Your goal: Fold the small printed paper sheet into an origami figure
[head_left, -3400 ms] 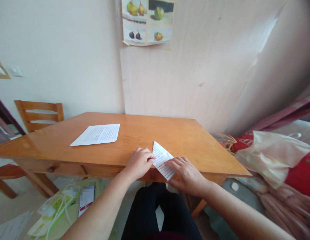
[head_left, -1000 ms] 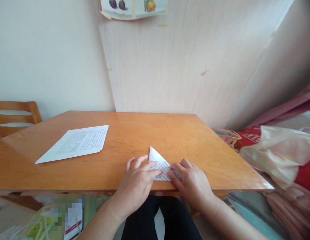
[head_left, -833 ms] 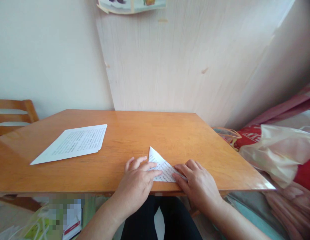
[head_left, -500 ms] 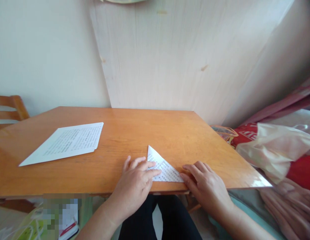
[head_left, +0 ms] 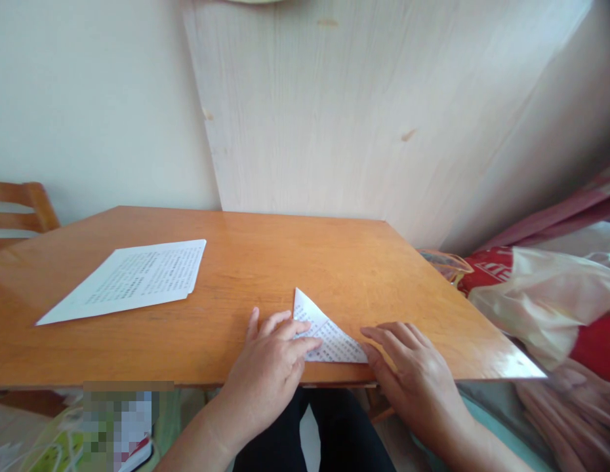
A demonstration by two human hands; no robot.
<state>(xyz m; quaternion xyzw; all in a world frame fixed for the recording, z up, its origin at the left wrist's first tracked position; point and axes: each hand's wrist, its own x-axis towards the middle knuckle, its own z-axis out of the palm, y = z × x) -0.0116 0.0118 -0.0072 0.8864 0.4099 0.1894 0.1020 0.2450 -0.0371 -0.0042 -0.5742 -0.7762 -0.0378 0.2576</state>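
Observation:
A sheet of printed paper folded into a triangle [head_left: 327,333] lies flat near the front edge of the wooden table [head_left: 265,275]. My left hand [head_left: 270,367] lies flat with its fingers spread, pressing down on the triangle's left part. My right hand [head_left: 413,370] rests open on the table just right of the triangle's right tip, fingertips at that corner. Neither hand grips anything.
A flat printed sheet [head_left: 132,278] lies on the table's left half. A wooden chair [head_left: 20,206] stands at the far left. Plastic bags and red bedding [head_left: 541,295] pile up right of the table. A pale wood panel [head_left: 359,111] leans on the wall behind.
My right hand has slid rightward along the triangle's lower edge to its right tip, uncovering more of the paper. My left hand has stayed pressing on the left part.

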